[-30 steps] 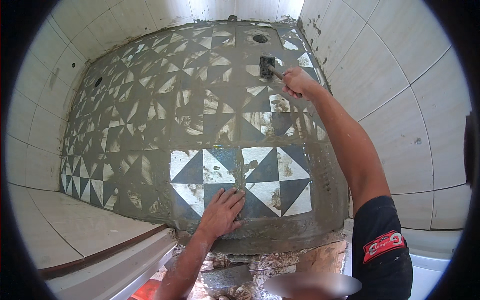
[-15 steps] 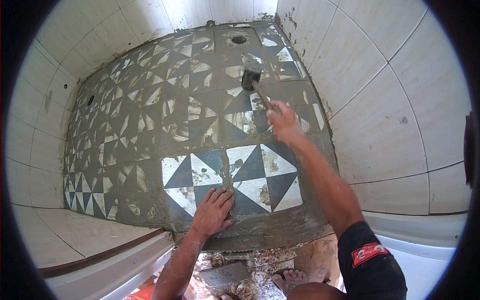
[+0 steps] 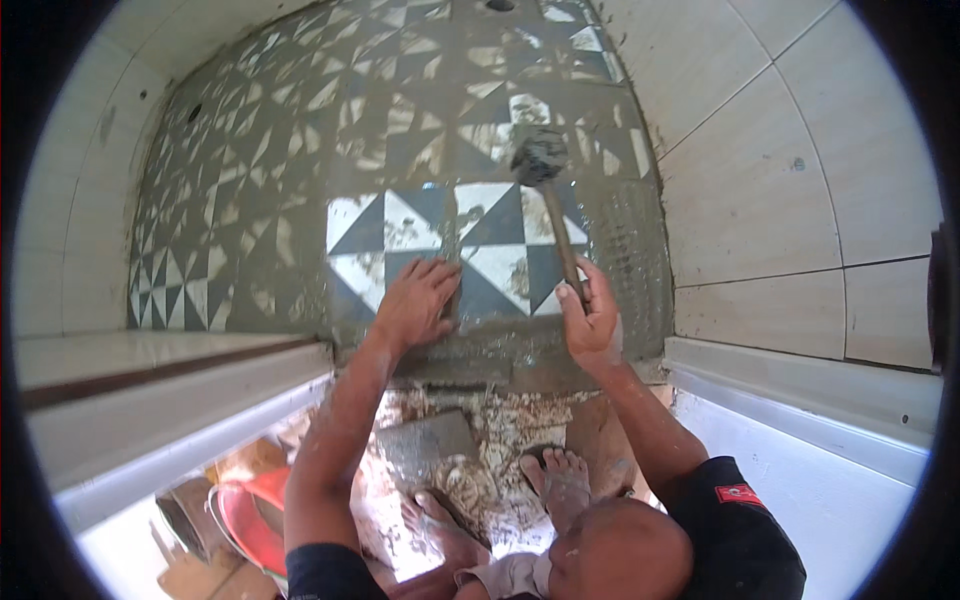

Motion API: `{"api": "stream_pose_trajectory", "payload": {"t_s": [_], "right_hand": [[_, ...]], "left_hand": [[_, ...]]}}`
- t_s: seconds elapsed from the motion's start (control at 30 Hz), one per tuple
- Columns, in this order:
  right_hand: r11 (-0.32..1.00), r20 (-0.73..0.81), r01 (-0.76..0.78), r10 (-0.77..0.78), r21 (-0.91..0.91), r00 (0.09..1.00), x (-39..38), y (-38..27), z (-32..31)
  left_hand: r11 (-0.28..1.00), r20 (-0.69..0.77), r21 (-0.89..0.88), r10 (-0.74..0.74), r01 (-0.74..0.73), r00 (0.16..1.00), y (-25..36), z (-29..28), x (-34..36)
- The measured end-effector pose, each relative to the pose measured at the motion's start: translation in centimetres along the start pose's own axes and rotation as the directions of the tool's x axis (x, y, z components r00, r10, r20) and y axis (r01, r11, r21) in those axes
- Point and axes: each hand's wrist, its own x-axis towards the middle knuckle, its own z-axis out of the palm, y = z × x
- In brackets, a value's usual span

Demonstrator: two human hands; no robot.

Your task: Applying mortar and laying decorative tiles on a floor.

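My right hand [image 3: 592, 315] is wrapped round the wooden handle of a mallet [image 3: 541, 157]. The mallet's dark, mortar-smeared head is above the floor, blurred by motion; whether it touches a tile cannot be told. My left hand [image 3: 416, 302] rests with fingers stretched out over the front part of two tiles, beside the joint between them. The left patterned tile [image 3: 352, 222] shows white and dark grey triangles with wet smears. Across the joint lies the right patterned tile [image 3: 492, 258], with the same triangles, partly behind the mallet handle.
Beyond spreads a laid tile floor [image 3: 290, 190] smeared with grey mortar. Ridged mortar [image 3: 625, 240] runs beside the right wall [image 3: 750, 215]. White door frames flank both sides. Near my feet lie a grey slab [image 3: 425, 440] and, lower left, a red bucket [image 3: 240, 520].
My right hand has drawn back nearer to me with the mallet, from the far floor to above the right patterned tile. The view has tilted down; my left hand stays at the joint.
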Motion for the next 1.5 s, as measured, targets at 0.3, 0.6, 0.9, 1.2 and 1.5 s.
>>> {"api": "stream_pose_trajectory", "payload": {"t_s": [0.3,0.6,0.9,1.2,1.5], "right_hand": [[0.958,0.234,0.177,-0.123,-0.226,0.964,-10.0,3.1,-4.2],[0.923,0.309,0.222,-0.122,-0.314,0.943,-13.0,6.1,-4.6],[0.946,0.245,0.188,-0.122,-0.265,0.962,-15.1,6.9,-6.2],[0.939,0.183,0.081,-0.019,-0.335,0.983,-16.2,7.4,-7.7],[0.971,0.170,0.082,-0.044,-0.225,0.984,-13.8,5.7,-7.7]], "left_hand": [[0.999,-0.030,0.037,0.025,-0.024,0.999,0.4,0.6,-0.2],[0.998,-0.046,0.048,0.035,-0.033,0.998,0.3,1.8,-1.0],[0.998,-0.101,0.045,0.042,-0.037,0.994,0.1,1.5,-0.6],[0.999,-0.058,0.023,0.033,-0.031,0.998,0.8,1.0,-0.6],[1.000,-0.031,0.015,-0.012,0.013,0.999,1.7,0.5,0.5]]}}
